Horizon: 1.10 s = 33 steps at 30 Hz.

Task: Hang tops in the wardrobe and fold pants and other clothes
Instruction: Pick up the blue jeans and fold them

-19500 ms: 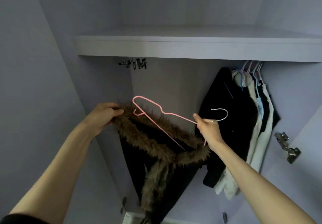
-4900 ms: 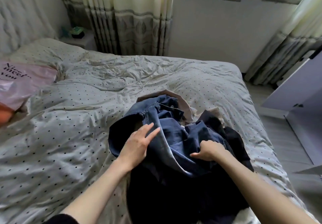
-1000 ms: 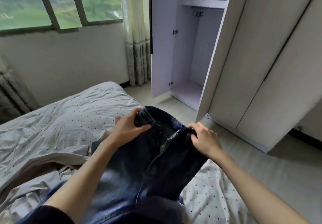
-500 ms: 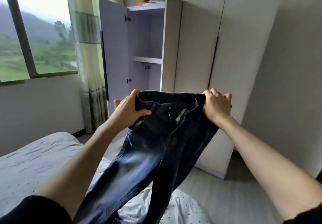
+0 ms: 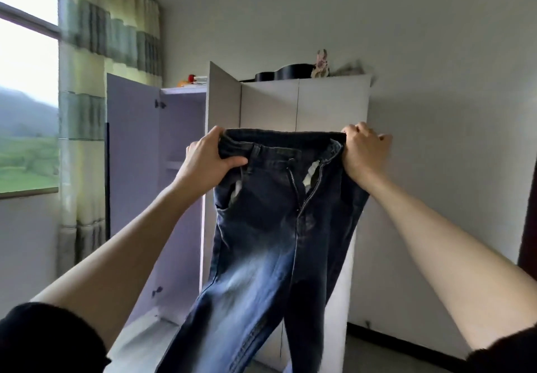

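Jeans held up by the waistband, ahead of folding.

My left hand [image 5: 207, 161] and right hand [image 5: 363, 152] grip the dark jeans [image 5: 270, 227], fingers curled over each waistband corner; legs hang straight before the open wardrobe [image 5: 319, 105], probably easing alignment.

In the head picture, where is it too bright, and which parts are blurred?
Head view: the window at the left is overexposed, nearly white at the top; the curtain beside it and the lower legs of the jeans show motion blur; straight wardrobe edges lean from wide-angle distortion.
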Each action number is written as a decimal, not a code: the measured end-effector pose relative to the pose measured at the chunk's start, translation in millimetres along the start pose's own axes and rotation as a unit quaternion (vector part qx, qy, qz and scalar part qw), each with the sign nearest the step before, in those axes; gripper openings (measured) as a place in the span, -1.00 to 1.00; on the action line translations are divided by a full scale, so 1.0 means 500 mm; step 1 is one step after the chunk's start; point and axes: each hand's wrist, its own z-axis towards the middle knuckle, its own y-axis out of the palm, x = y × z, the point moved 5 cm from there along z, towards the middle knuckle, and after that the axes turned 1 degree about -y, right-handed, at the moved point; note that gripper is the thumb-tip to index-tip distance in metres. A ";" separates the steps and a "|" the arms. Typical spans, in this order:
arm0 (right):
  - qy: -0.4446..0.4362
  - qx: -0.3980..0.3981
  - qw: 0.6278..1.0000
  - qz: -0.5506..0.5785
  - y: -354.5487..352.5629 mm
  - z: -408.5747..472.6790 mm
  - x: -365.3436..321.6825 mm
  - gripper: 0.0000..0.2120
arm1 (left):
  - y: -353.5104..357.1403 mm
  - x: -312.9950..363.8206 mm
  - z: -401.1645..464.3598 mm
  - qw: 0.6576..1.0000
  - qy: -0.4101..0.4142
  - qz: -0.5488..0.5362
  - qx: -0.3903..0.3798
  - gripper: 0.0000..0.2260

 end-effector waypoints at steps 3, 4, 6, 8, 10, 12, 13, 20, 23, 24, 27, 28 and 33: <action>-0.016 -0.001 0.999 -0.046 0.008 0.012 0.073 -0.71 | 0.070 0.031 0.040 1.000 0.009 -0.001 0.002 -0.69; -0.021 -0.003 0.998 -0.064 0.012 0.010 0.096 -0.72 | 0.091 0.038 0.051 1.000 0.014 0.006 -0.002 -0.70; -0.014 -0.002 0.995 -0.095 0.010 0.017 0.140 -0.74 | 0.132 0.055 0.074 0.999 0.032 0.033 0.000 -0.69; 0.005 0.018 0.994 -0.112 -0.008 0.030 0.173 -0.72 | 0.164 0.070 0.091 0.998 0.043 0.045 0.024 -0.67; 0.022 0.026 0.991 -0.127 -0.025 0.045 0.202 -0.70 | 0.199 0.076 0.104 0.999 0.033 0.008 0.025 -0.68; 0.032 -0.029 0.988 -0.148 -0.022 0.045 0.230 -0.72 | 0.251 0.078 0.110 0.999 0.023 -0.012 -0.042 -0.69; 0.039 -0.065 0.985 -0.154 -0.016 0.039 0.241 -0.74 | 0.273 0.077 0.107 0.997 0.024 0.002 -0.076 -0.68; 0.094 -0.028 0.973 -0.209 -0.033 0.029 0.303 -0.72 | 0.326 0.144 0.106 0.989 0.079 -0.068 -0.101 -0.71; 0.112 -0.027 0.973 -0.202 -0.019 0.021 0.311 -0.71 | 0.342 0.158 0.095 0.983 0.099 -0.078 -0.135 -0.69; 0.112 -0.035 0.975 -0.191 -0.007 0.015 0.309 -0.73 | 0.350 0.146 0.086 0.983 0.089 -0.086 -0.137 -0.69; 0.105 -0.039 0.984 -0.142 0.024 0.000 0.291 -0.84 | 0.357 0.086 0.060 0.979 0.036 -0.127 -0.154 -0.74; 0.089 -0.033 0.987 -0.133 0.037 -0.004 0.282 -0.85 | 0.355 0.059 0.052 0.975 0.008 -0.150 -0.161 -0.76; 0.016 -0.065 0.996 -0.067 0.139 -0.031 0.182 -0.72 | 0.284 -0.091 -0.003 0.962 -0.092 -0.194 -0.169 -0.81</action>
